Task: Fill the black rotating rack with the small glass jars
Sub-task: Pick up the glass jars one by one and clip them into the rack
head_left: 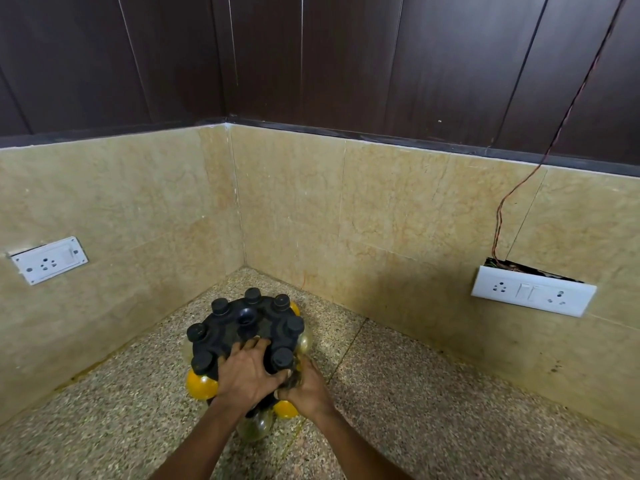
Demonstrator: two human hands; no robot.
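Observation:
The black rotating rack (239, 327) stands on the speckled stone counter (415, 393) near the corner of two tiled walls. Several small glass jars with black lids hang around its rim, such as one with yellow contents (201, 386) at the front left and another yellow one (285, 408) low at the front. My left hand (246, 370) rests flat on the rack's top, fingers spread. My right hand (308, 389) grips a glass jar (293, 380) with dark contents at the rack's front right edge, under a black lid (282, 357). The jar's lower part is hidden by my fingers.
Beige tiled walls close in behind and to the left of the rack. A white socket plate (48, 259) sits on the left wall. A loose white switchboard (533, 294) with a hanging wire (498, 233) is on the right wall.

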